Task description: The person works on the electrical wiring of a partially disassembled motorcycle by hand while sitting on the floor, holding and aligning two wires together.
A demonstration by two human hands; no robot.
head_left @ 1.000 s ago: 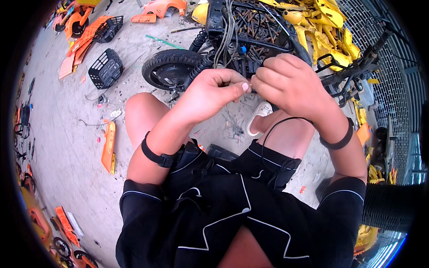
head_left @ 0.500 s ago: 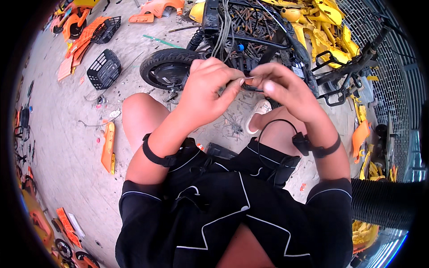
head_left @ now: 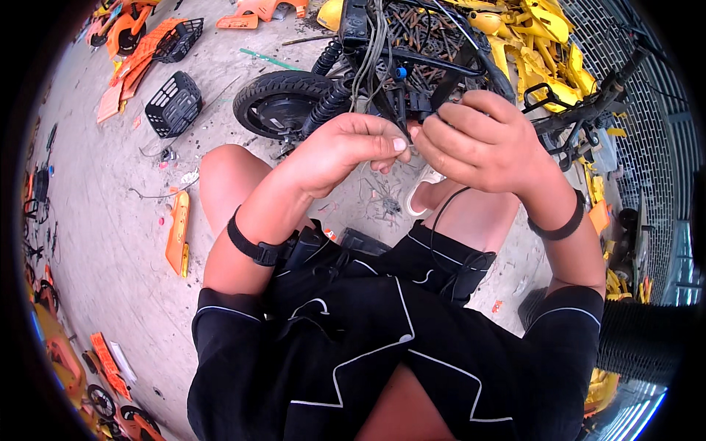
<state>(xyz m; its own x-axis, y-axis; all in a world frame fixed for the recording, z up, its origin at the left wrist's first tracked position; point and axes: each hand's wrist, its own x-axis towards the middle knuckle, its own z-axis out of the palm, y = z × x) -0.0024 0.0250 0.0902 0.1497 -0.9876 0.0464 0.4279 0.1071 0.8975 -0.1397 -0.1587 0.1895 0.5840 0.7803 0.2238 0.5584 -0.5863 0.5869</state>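
In front of a black vehicle frame [head_left: 435, 65], both hands are close together with curled fingers. My left hand [head_left: 346, 153] pinches a thin wire between thumb and forefinger. A short pale bit of it shows in the small gap between the hands. Fingers of my right hand [head_left: 482, 140] are closed at the other side of that gap, and the wire runs into them; its end is hidden. Grey cables [head_left: 375, 51] hang down from the frame just behind my hands. A black wheel [head_left: 283, 106] with a thick tyre stands left of them, beside a black spring shock absorber [head_left: 326, 105].
Many rusty metal bolts or rods [head_left: 415, 40] fill the frame. Yellow plastic panels [head_left: 540, 44] are heaped behind it at right. A black basket [head_left: 173, 105] and an orange panel [head_left: 179, 234] lie on the concrete floor at left. A black ribbed hose [head_left: 640, 342] is at right.
My right hand has turned so its back shows and its fingers have curled in. My left hand has dropped slightly and rotated. The wire stays between them.
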